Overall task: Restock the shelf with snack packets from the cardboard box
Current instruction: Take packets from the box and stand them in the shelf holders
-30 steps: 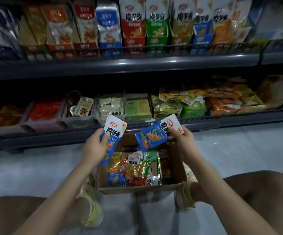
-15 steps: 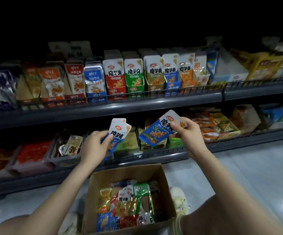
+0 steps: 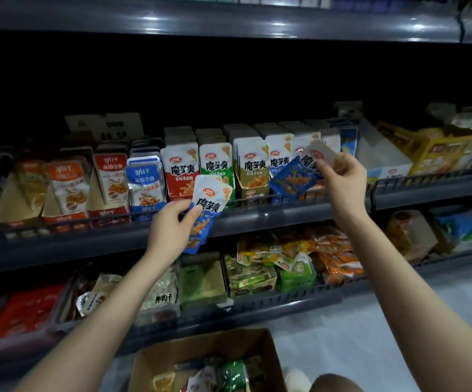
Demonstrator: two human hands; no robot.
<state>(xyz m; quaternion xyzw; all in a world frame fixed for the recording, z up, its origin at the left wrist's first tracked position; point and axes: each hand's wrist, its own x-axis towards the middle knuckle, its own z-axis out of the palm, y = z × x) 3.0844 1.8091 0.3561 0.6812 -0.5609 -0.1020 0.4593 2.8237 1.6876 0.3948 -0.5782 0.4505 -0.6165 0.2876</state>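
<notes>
Our left hand [image 3: 172, 230] grips blue-and-white foil snack packets [image 3: 210, 203] just before the dark metal shelf [image 3: 271, 215]; our right hand [image 3: 345, 179] pinches another blue packet [image 3: 294, 178] by its corner. It could slip, toppling the standing rows [image 3: 251, 165].

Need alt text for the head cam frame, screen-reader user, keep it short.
A person's right hand pinches a blue-and-white snack packet in front of the upright packet rows on the middle shelf, while the left hand grips more packets lower, at the shelf rail. Below, an open cardboard box of mixed packets sits on the floor.
</notes>
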